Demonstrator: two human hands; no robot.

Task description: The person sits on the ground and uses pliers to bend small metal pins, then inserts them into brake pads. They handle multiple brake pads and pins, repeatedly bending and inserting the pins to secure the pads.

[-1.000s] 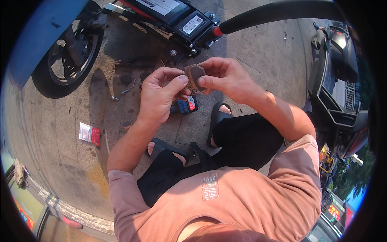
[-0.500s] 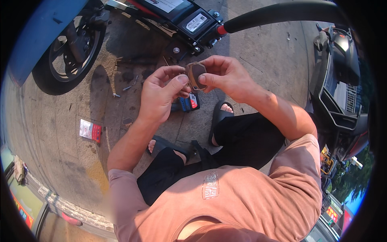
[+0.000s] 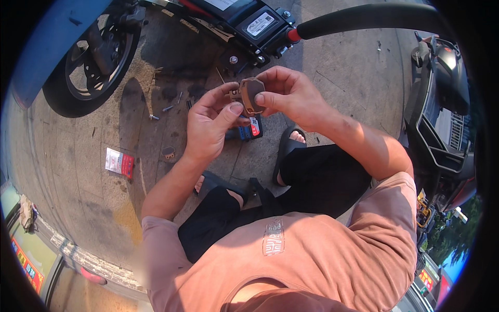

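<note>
Between my two hands, out in front of my knees, is a brake pad [image 3: 251, 94] with a dark friction face and a bronze-coloured backing plate. My right hand [image 3: 293, 99] pinches it by its right side, thumb on the dark face and fingers behind. On the other side my left hand [image 3: 210, 122] is closed on the plate's left end, where a small metal tab with holes shows. Part of the plate is hidden behind the left fingers. Just below the hands lies a blue and black power tool [image 3: 248, 130], partly covered by my left hand.
A wheel [image 3: 78, 96] stands at upper left beside a blue panel [image 3: 47, 41]. Ahead is a black floor jack [image 3: 260, 28] with a long padded handle [image 3: 364, 21]. A loose pad [image 3: 168, 152], a bolt [image 3: 154, 117] and a red-white packet [image 3: 119, 163] lie on the paving. A scooter [image 3: 442, 104] stands right.
The brake pad is turned slightly, with more of its bronze edge showing. Both hands keep their hold on it. The whole view has shifted a little.
</note>
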